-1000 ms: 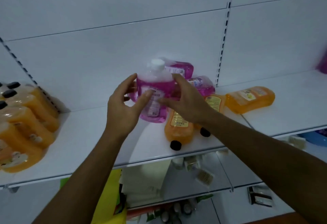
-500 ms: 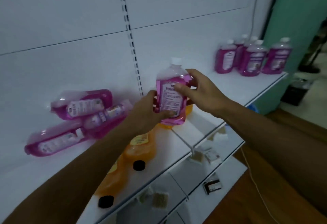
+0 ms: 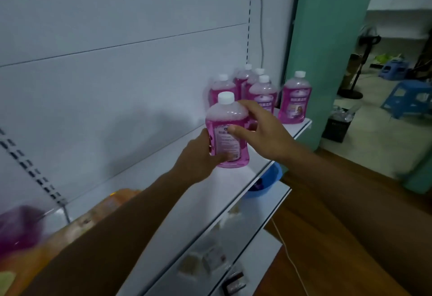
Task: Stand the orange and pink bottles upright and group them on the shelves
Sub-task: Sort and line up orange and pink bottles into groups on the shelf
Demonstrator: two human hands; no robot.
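— Moved right along the shelf (image 3: 177, 204) since half a second ago: held bottle (image 3: 227, 132) now close to the upright pink group (image 3: 259, 92), well apart from it before.

— Both hands on it as before?

— Yes. Left hand (image 3: 198, 157) wrapped round the lower left side, thumb across the label near the base. Right hand (image 3: 261, 132) gripping the upper right side, thumb pressed on the label, fingers curled behind the shoulder.

— Upright?

— Upright, white cap on top, base just above the shelf board or barely touching; cannot tell which.

— And the lying bottles seen earlier?

— Slid to the lower left corner. Only a blurred pink shape (image 3: 18, 230) and an orange bottle (image 3: 117, 200) partly hidden behind the left forearm.

— Anything newly in view?

— Green pillar (image 3: 327, 50) beyond the shelf end, blue stool (image 3: 406, 99) on the floor further off, blue basin (image 3: 266, 183) peeking from under the shelf edge. Lower shelf (image 3: 245, 232) with small blurred packets.
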